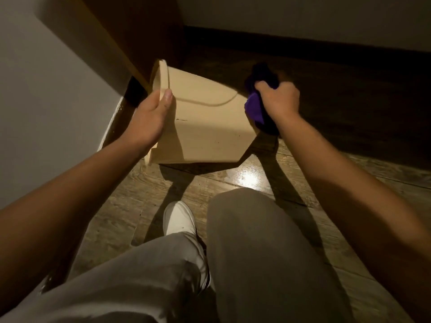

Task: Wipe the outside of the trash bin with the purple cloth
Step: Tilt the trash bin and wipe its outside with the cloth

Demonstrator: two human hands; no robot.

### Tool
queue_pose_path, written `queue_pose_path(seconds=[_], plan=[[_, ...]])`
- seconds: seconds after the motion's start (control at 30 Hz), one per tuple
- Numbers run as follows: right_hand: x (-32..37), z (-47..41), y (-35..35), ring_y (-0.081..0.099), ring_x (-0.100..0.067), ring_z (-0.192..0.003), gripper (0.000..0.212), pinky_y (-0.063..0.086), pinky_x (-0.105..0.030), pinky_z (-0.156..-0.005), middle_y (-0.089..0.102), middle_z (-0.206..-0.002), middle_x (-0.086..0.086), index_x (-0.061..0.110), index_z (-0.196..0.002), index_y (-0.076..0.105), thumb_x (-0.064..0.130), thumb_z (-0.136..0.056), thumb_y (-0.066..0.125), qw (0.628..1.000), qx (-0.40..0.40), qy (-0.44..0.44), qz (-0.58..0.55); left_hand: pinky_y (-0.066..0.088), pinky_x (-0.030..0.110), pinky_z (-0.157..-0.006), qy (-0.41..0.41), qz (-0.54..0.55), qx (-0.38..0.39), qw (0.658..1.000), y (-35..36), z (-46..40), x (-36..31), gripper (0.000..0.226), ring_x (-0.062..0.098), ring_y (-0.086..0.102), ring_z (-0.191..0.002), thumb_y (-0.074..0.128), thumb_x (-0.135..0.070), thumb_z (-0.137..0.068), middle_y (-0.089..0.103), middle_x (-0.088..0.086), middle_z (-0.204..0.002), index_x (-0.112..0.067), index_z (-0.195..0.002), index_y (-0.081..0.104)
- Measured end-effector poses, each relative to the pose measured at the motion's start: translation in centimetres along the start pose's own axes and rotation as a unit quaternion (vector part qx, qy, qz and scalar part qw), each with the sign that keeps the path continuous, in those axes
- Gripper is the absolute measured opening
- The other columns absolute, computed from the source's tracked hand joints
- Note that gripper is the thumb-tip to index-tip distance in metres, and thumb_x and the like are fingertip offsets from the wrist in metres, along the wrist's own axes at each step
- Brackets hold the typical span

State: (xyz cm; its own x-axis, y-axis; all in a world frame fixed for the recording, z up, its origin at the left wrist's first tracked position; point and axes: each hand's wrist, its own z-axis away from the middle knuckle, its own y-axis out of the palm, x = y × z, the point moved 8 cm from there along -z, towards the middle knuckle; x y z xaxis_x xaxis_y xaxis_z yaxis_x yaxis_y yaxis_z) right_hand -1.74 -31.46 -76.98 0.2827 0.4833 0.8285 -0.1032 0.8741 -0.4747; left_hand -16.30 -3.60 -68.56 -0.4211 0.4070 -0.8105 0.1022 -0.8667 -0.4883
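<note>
A beige trash bin [210, 127] is tipped on its side just above the wooden floor, its open rim to the left and its base to the right. My left hand [150, 117] grips the rim, thumb on the outer wall. My right hand [278, 99] is closed on a bunched purple cloth [255, 106], which presses against the bin's base end at the right. Part of the cloth is lost in shadow beyond my fingers.
A white wall [46, 101] runs along the left and a brown wooden cabinet [140, 31] stands behind the bin. A dark baseboard [303, 40] lines the far wall. My legs in grey trousers [256, 252] and a white shoe [179, 219] fill the foreground.
</note>
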Motion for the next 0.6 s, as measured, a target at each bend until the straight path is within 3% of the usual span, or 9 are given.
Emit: queue_pose_path(seconds=[0.13, 0.2, 0.33, 0.4, 0.5, 0.6], plan=[[2.5, 1.7, 2.8, 0.055, -0.012, -0.101, 0.048, 0.047, -0.028, -0.083, 0.06, -0.119, 0.004, 0.024, -0.137, 0.055, 0.046, -0.096, 0.062, 0.989, 0.036, -0.078, 0.121, 0.045, 0.028, -0.082, 0.028, -0.027, 0.013, 0.999, 0.9, 0.6, -1.2, 0.043, 0.002, 0.054, -0.11, 0.03, -0.05, -0.112, 0.057, -0.017, -0.125, -0.03, -0.145, 0.049], [4.1, 4.6, 4.3, 0.054, -0.013, -0.102, 0.05, 0.043, -0.026, -0.08, 0.055, -0.125, 0.0, 0.029, -0.14, 0.051, 0.046, -0.094, 0.062, 0.984, 0.043, -0.146, 0.094, 0.045, 0.027, -0.084, 0.029, -0.03, 0.011, 0.999, 1.2, 0.3, -1.8, 0.045, 0.002, 0.053, -0.112, 0.029, -0.05, -0.112, 0.056, -0.012, -0.131, -0.029, -0.148, 0.047], [4.4, 10.4, 6.9, 0.056, -0.011, -0.103, 0.051, 0.046, -0.018, -0.073, 0.059, -0.127, 0.001, 0.028, -0.134, 0.054, 0.043, -0.089, 0.072, 0.964, 0.138, -0.225, 0.035, 0.043, 0.021, -0.079, 0.003, -0.013, -0.005, 1.0, 0.9, -0.7, -2.7, 0.053, 0.0, 0.053, -0.108, 0.033, -0.055, -0.11, 0.052, -0.016, -0.129, -0.029, -0.155, 0.039], [3.3, 9.8, 5.5, 0.061, -0.007, -0.099, 0.047, 0.049, -0.016, -0.072, 0.064, -0.12, 0.005, 0.027, -0.131, 0.058, 0.04, -0.089, 0.073, 0.98, 0.099, -0.17, -0.027, 0.05, 0.028, -0.088, -0.017, 0.014, 0.015, 1.0, 0.4, -0.5, -2.0, 0.054, 0.009, 0.058, -0.117, 0.037, -0.06, -0.107, 0.057, -0.013, -0.131, -0.03, -0.152, 0.044], [1.8, 7.2, 2.3, 0.057, 0.009, -0.085, 0.04, 0.041, 0.0, -0.061, 0.059, -0.102, 0.023, 0.024, -0.13, 0.059, 0.036, -0.094, 0.069, 0.989, 0.013, -0.083, -0.124, 0.053, 0.05, -0.104, -0.041, -0.004, 0.037, 0.998, -0.1, 1.5, 0.6, 0.048, 0.018, 0.061, -0.122, 0.047, -0.054, -0.105, 0.06, -0.005, -0.138, -0.031, -0.148, 0.048], [2.9, 6.2, 1.2, 0.057, 0.008, -0.091, 0.04, 0.041, 0.001, -0.064, 0.058, -0.109, 0.019, 0.021, -0.136, 0.056, 0.036, -0.099, 0.064, 0.988, 0.024, -0.096, -0.115, 0.047, 0.06, -0.109, -0.062, -0.046, 0.065, 0.995, 1.1, 3.5, 2.8, 0.064, 0.024, 0.053, -0.133, 0.06, -0.019, -0.104, 0.051, 0.0, -0.154, -0.035, -0.159, 0.032]])
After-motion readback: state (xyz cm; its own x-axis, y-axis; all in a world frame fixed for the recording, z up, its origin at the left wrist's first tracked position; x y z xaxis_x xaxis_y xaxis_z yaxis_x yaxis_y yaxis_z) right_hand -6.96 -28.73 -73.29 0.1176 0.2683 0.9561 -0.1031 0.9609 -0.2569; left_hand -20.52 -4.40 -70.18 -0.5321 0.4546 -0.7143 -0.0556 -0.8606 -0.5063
